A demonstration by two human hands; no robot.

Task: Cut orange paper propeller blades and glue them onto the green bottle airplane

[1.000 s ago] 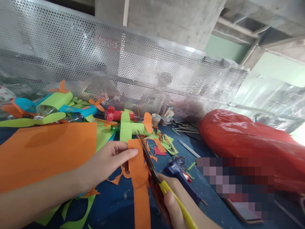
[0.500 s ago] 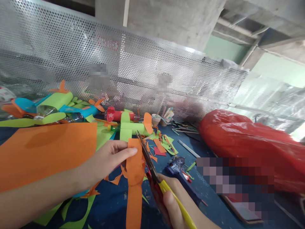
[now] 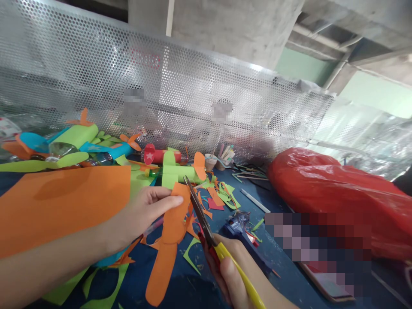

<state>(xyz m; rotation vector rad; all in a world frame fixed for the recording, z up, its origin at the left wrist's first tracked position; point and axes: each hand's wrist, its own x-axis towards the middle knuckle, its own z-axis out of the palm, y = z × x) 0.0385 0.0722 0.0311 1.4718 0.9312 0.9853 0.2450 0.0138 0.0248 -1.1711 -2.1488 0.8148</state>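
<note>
Pinched near its top between thumb and fingers, an orange paper strip [image 3: 173, 231] hangs from my left hand [image 3: 152, 210]. Its rounded lower end slants toward the left. My right hand [image 3: 230, 266] is wrapped round the handles of a pair of scissors [image 3: 203, 214], one yellow and one red. The dark blades look nearly closed and point up and away, close along the strip's right edge; whether they touch it I cannot tell. Under and beside the strip lie green and orange paper scraps [image 3: 193, 255] on the blue tabletop [image 3: 135, 279].
A large orange sheet [image 3: 64, 206] lies at left. Behind it are paper-covered bottle planes [image 3: 177, 171]. Further right are a blue glue gun [image 3: 241, 227], cups of sticks and pens [image 3: 222, 159], a big red plastic bag [image 3: 331, 189] and a perforated metal screen [image 3: 193, 86].
My left hand has turned the orange strip, so its lower end has swung to the left. The scissors and right hand stay almost in place.
</note>
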